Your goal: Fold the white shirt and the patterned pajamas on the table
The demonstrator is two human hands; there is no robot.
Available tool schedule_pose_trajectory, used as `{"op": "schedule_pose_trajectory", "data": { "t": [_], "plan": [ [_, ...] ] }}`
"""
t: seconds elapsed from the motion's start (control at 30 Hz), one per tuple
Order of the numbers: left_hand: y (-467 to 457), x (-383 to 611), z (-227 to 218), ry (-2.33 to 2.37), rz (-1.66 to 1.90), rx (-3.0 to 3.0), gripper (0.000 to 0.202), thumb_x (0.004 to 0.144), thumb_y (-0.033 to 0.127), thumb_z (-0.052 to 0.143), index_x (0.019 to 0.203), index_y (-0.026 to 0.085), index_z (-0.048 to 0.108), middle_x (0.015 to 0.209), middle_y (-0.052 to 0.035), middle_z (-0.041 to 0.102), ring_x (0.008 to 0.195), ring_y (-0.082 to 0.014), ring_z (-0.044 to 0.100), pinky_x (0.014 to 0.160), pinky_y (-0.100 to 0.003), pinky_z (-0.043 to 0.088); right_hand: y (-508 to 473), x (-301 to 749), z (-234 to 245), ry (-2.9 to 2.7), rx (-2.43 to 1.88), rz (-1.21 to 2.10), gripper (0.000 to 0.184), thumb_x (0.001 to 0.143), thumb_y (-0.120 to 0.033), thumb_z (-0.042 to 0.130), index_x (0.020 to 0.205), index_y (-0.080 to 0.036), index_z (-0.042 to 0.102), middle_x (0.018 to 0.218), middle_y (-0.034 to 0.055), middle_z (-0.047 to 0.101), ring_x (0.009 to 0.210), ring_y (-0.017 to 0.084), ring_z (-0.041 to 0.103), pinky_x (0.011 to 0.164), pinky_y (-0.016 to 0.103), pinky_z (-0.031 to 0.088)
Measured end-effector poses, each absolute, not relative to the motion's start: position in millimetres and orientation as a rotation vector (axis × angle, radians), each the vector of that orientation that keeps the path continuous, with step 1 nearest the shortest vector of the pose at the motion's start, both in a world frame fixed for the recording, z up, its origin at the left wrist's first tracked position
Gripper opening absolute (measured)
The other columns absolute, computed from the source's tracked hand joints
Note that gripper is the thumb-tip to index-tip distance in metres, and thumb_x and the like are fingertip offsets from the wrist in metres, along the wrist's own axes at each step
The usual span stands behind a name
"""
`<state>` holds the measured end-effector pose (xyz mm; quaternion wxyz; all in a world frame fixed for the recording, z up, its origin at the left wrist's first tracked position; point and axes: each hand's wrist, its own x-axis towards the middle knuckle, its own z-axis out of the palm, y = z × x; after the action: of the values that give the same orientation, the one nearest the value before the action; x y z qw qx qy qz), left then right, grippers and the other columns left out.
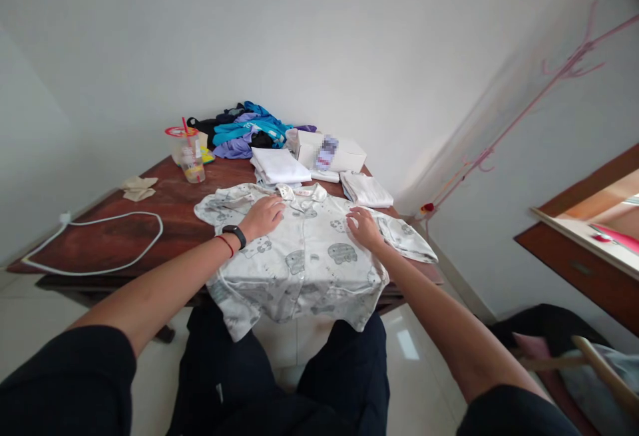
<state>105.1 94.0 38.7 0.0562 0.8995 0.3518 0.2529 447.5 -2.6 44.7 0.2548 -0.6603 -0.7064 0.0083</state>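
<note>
Dark sleeves [67, 379] nearest; printed shirt [304, 239] spread beneath left hand [263, 215] and right hand [364, 228], both loosely flattened.

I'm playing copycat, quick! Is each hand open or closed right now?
Left hand: open, palm down on the patterned shirt.
Right hand: open, fingers resting on the patterned shirt.

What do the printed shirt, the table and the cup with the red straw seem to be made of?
Shirt: thin, matte fabric, perhaps cotton; it drapes over the table edge in soft folds.
Table: probably wood, perhaps varnished; its top is reddish-brown with a slight sheen.
Cup: likely clear, smooth plastic, since its wall is see-through, though glass can't be ruled out.
</note>
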Motion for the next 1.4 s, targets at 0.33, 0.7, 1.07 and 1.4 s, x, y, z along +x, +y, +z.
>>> {"op": "schedule_pose_trajectory", "data": {
  "t": [0.33,0.7,1.07,1.4],
  "plan": [
    [-78.6,11.4,34.7,1.054,1.124,2.428,0.026,0.099,0.040,0.051,0.115,0.028,0.069,0.123,-0.0019,0.072,0.117,-0.0236,0.067,0.106,-0.038,0.053,-192.5,460.9,33.5,-1.171,-1.652,0.359,0.039,0.086,-0.059,0.065,0.088,-0.022,0.077,0.088,0.0086,0.076,0.085,0.029,0.068,0.080,0.038,0.053],
    [-91.7,-50.1,-4.6,1.379,1.229,2.356,0.029,0.094,0.047,0.054,0.117,0.036,0.067,0.123,-0.0018,0.071,0.114,-0.0317,0.069,0.099,-0.051,0.058,-214.4,466.5,27.1,-1.204,-1.771,0.703,0.047,0.079,-0.067,0.068,0.088,-0.022,0.079,0.086,0.0091,0.079,0.080,0.029,0.071,0.067,0.034,0.051],
    [-57.5,79.1,85.6,0.749,0.893,2.597,0.026,0.098,0.036,0.051,0.113,0.031,0.073,0.114,-0.0021,0.075,0.106,-0.0228,0.070,0.097,-0.034,0.055,-119.5,539.3,65.2,-1.501,-2.049,-0.027,0.033,0.079,-0.045,0.061,0.099,-0.022,0.075,0.103,0.0117,0.075,0.093,0.031,0.070,0.087,0.042,0.051],
    [80.9,133.1,52.7,0.517,0.797,2.606,0.019,0.090,0.022,0.055,0.096,0.024,0.073,0.102,-0.0058,0.074,0.094,-0.0246,0.071,0.088,-0.035,0.054,-79.3,588.5,19.0,-1.762,-2.124,-0.035,0.034,0.086,-0.043,0.043,0.085,-0.025,0.072,0.091,0.0108,0.071,0.085,0.030,0.068,0.083,0.044,0.050]
  ]
}}
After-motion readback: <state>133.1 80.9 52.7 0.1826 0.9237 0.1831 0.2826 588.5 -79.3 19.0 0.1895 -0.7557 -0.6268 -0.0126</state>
